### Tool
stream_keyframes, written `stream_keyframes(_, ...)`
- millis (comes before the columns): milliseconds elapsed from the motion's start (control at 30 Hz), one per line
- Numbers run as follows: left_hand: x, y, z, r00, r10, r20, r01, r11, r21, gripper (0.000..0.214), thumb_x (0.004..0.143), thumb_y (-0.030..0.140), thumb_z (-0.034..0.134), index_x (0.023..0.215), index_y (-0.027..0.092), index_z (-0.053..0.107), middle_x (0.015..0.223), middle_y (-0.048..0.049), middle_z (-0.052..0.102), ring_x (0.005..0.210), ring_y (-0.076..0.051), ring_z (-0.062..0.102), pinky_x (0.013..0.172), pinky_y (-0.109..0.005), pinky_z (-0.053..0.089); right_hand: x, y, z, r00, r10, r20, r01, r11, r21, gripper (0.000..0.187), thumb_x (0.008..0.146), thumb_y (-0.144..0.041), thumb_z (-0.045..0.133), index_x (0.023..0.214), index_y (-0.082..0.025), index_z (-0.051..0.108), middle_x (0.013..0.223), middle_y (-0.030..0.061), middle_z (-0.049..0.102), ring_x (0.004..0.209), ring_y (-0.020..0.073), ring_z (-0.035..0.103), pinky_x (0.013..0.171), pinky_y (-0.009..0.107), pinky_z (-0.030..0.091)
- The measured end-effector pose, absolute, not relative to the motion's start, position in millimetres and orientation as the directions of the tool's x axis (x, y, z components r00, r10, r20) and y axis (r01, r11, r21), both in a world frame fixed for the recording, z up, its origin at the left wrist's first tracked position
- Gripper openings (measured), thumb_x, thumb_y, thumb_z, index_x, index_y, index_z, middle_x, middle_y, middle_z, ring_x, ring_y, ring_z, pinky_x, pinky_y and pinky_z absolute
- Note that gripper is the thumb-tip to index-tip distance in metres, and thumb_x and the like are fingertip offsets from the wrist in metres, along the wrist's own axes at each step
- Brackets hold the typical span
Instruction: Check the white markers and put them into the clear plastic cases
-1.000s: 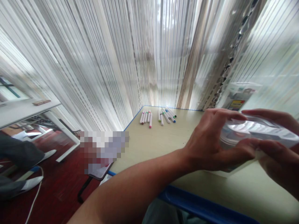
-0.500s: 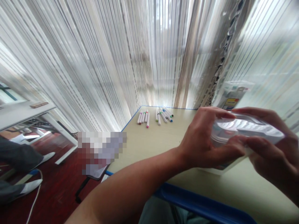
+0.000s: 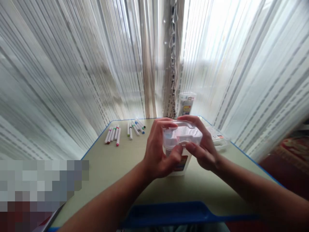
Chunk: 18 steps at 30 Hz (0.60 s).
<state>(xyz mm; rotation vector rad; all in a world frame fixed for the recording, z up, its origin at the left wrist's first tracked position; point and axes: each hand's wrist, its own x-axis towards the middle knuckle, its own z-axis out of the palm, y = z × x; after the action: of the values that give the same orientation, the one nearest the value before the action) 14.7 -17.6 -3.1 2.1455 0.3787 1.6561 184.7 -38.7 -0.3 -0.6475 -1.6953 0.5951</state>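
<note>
A clear plastic box point(image 3: 182, 136) with a handle cut-out in its lid stands upright on the table, with a label low on its front. My left hand point(image 3: 162, 149) is wrapped round the left side of the lid, its thumb at the front edge. On the right side my right hand point(image 3: 204, 145) grips the same lid, fingers behind and thumb at the front. Both thumbs nearly meet at the front clasp area. Whether the lid is fully closed cannot be told.
White markers lie in two groups at the left back, one group point(image 3: 113, 134) and another point(image 3: 135, 126). Behind my hands stands a second tall clear box point(image 3: 187, 102). A clear tray-like case point(image 3: 218, 138) lies at right. The table point(image 3: 120, 170) has a blue front trough point(image 3: 169, 212); string curtains point(image 3: 96, 64) hang behind.
The view has swung right, so the box and both hands now sit near the middle. Both hands stay on the lid. The case on the right has come into view.
</note>
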Motion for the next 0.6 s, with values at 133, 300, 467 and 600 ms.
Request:
stream_keyframes(133, 14.0, -17.1, -4.7, 0.270, 0.454, 0.849, -0.051, -0.874, 0.483, 0.039, 0.079, 0.031, 0.062, 0.116, 0.022, 0.053, 0.122, -0.0133, 0.052, 0.114, -0.032, 0.055, 0.090, -0.048, 0.050, 185.2, -39.3, -1.2, -0.221, 0.692, 0.687, 0.048, 0.712, -0.701, 0.055, 0.082, -0.044, 0.066, 0.130, -0.027, 0.047, 0.093, 0.0051, 0.063, 0.084, 0.0285, 0.061, 0.066, 0.041, 0.049)
stream_keyframes(300, 15.4, -16.7, -4.3, 0.232, 0.454, 0.860, -0.039, -0.879, 0.475, 0.036, 0.081, 0.032, 0.064, 0.113, 0.022, 0.054, 0.120, -0.0121, 0.053, 0.111, -0.031, 0.056, 0.089, -0.046, 0.050, 184.9, -39.4, -0.8, -0.218, 0.691, 0.689, 0.073, 0.715, -0.695, 0.055, 0.082, -0.044, 0.068, 0.130, -0.027, 0.047, 0.090, 0.0046, 0.063, 0.082, 0.0277, 0.061, 0.065, 0.041, 0.049)
stream_keyframes(467, 16.0, -18.1, -4.1, 0.222, 0.473, 0.853, -0.025, -0.871, 0.490, 0.034, 0.082, 0.031, 0.065, 0.113, 0.022, 0.054, 0.121, -0.0119, 0.054, 0.111, -0.030, 0.057, 0.088, -0.045, 0.051, 181.7, -42.4, 2.4, -0.167, 0.697, 0.698, 0.135, 0.717, -0.684, 0.053, 0.082, -0.047, 0.069, 0.125, -0.025, 0.050, 0.099, 0.0064, 0.065, 0.075, 0.0237, 0.059, 0.061, 0.038, 0.046)
stream_keyframes(600, 17.2, -21.0, -3.3, 0.204, 0.488, 0.849, -0.013, -0.865, 0.501, 0.032, 0.081, 0.029, 0.063, 0.111, 0.022, 0.055, 0.120, -0.0114, 0.054, 0.111, -0.030, 0.057, 0.086, -0.045, 0.052, 178.2, -45.2, 5.2, -0.129, 0.694, 0.709, 0.133, 0.720, -0.681, 0.051, 0.081, -0.049, 0.069, 0.122, -0.025, 0.051, 0.099, 0.0067, 0.065, 0.076, 0.0242, 0.059, 0.060, 0.038, 0.046)
